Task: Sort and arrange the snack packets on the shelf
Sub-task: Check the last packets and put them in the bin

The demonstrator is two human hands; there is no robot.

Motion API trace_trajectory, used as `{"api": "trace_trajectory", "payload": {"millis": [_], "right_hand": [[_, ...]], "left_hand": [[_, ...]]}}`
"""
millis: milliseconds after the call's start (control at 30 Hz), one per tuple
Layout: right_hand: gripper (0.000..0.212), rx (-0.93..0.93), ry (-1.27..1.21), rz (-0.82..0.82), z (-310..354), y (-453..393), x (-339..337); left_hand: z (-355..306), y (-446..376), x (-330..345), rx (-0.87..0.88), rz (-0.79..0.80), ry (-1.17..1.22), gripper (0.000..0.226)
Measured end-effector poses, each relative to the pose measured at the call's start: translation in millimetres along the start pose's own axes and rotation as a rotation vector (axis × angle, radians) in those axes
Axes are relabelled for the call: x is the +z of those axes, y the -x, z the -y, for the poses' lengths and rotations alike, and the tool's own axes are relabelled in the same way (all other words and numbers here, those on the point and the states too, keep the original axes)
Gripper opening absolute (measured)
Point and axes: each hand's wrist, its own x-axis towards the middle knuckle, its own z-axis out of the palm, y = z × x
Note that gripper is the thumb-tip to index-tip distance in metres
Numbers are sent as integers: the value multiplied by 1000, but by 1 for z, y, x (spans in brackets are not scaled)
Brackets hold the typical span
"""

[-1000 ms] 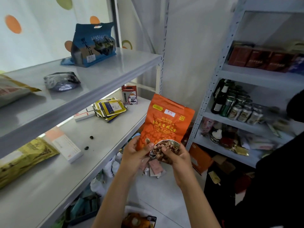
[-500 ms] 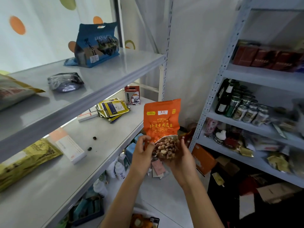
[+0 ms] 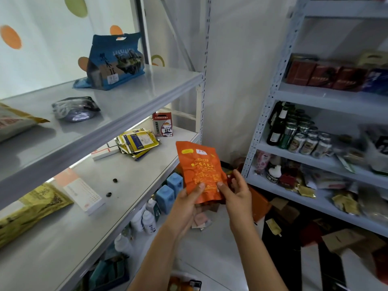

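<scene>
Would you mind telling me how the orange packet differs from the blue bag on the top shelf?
The orange packet is held in the air by both hands; the blue bag stands upright on the shelf. The orange packet is flat and crinkled; the blue bag is bulkier, with a handle cut-out. Both carry printed text.

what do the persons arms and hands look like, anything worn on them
Both forearms are bare as far as the picture shows: no sleeves in view. The left hand and the right hand wear no gloves, and no rings, watch or bracelet show on the fingers or wrists. The nails that show are short and unpainted. No markings show on either arm.
</scene>
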Motion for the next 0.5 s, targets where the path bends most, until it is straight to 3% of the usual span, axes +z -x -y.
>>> {"api": "trace_trajectory", "payload": {"millis": [67, 167, 500], "right_hand": [[60, 73, -9, -13, 5, -3, -6], [42, 151, -42, 59, 6, -5, -12], [35, 33, -96, 75, 5, 5, -9]], "left_hand": [[0, 1, -1, 22, -29, -6, 49], [0, 2, -1, 58, -60, -37, 40], [-12, 5, -1, 167, -81, -265, 29]]}}
